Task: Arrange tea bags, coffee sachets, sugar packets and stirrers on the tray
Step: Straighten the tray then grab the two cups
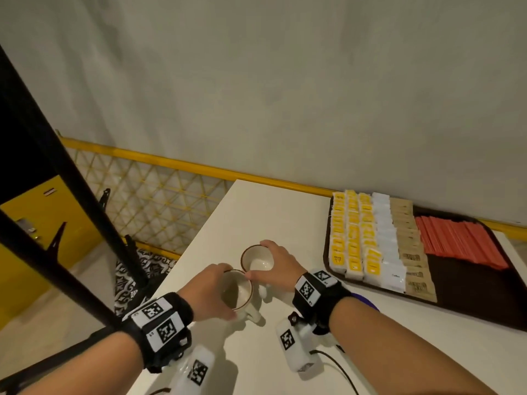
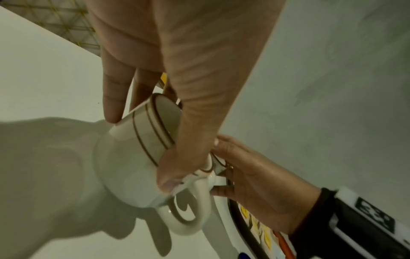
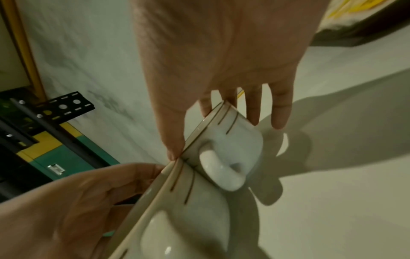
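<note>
Head view: two cups are gripped by the rims at lower centre, one (image 1: 236, 290) by the left hand (image 1: 209, 292), the other (image 1: 257, 259) by the right hand (image 1: 278, 265). Sachets (image 1: 368, 238) already lie in rows on the tray (image 1: 470, 297) at right, so the arranging is judged nearly done; a bare spot on the tray is probably needed next for the cups.

The light is dim and a little greenish, and it seems to come from above. The hands throw soft, wide shadows on the pale desk (image 2: 44, 87). The head view bends straight lines near its edges. In the right wrist view the near cup (image 3: 184, 219) is blurred, with small glare spots.
</note>
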Demonstrator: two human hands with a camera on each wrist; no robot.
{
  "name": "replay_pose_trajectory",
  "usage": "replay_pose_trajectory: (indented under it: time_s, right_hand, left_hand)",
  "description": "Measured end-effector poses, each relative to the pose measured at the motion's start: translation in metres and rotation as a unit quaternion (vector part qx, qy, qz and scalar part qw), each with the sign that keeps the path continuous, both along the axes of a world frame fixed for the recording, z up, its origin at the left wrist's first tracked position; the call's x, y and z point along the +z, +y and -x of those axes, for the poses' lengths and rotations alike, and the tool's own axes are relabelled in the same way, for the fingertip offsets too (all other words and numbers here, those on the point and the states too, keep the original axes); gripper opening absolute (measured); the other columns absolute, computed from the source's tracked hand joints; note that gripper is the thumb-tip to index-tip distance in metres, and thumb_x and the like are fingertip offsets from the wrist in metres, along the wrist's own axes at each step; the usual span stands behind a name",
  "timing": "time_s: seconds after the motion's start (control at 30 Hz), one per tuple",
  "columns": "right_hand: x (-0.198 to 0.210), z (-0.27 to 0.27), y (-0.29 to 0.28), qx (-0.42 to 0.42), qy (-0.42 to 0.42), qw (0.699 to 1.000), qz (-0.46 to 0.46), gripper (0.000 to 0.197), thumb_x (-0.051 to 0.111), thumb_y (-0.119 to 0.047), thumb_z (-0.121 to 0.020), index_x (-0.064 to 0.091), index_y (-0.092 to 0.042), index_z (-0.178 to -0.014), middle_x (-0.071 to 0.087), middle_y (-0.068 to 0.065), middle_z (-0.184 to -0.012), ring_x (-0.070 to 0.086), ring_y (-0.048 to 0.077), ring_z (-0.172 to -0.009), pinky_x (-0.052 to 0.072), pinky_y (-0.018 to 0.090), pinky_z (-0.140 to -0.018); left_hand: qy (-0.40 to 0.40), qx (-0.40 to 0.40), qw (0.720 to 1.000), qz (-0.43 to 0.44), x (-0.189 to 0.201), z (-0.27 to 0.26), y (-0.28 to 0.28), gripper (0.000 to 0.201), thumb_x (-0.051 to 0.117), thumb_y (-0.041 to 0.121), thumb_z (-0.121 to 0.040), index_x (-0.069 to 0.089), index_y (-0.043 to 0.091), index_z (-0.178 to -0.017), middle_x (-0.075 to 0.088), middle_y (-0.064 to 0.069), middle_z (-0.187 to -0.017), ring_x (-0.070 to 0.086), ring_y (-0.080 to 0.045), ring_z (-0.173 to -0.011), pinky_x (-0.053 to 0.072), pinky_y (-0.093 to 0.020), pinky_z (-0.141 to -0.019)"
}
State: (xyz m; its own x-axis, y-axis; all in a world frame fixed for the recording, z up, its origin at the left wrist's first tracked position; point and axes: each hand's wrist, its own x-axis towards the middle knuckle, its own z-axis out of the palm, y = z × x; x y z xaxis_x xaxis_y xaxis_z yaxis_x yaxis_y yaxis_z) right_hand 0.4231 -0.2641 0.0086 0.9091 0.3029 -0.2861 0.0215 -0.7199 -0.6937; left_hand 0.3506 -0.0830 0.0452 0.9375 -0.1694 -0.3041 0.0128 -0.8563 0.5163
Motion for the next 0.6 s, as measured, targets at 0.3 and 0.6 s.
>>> replay_pose_trajectory:
  time_s: [0.3,0.6]
  right_hand:
    - [0.014,-0.008,-0.048,-0.01,-0.003,0.998,0.069,0.094,0.074,-0.045,-0.074,0.021,-0.021,-0.148,0.038,0.006,-0.144,0.043,0.025,-0.128,0.041,0.039,-0.102]
    - [0.001,0.034,-0.044,-0.275,-0.068,0.956,-0.082,0.034,0.073,-0.017,-0.072,0.046,-0.01,-0.091,0.044,0.004,-0.101,0.053,0.024,-0.095,0.037,0.017,-0.052]
  left_hand:
    - [0.025,-0.051,0.997,-0.057,-0.006,-0.055,-0.019,0.101,0.082,0.019,-0.066,0.024,0.023,-0.148,0.038,0.002,-0.144,0.04,-0.017,-0.131,0.037,-0.029,-0.106]
    - [-0.007,0.405,0.887,0.222,-0.043,-0.024,-0.069,0.054,0.083,0.027,-0.071,0.05,0.006,-0.108,0.055,-0.014,-0.111,0.055,-0.028,-0.097,0.044,-0.034,-0.084]
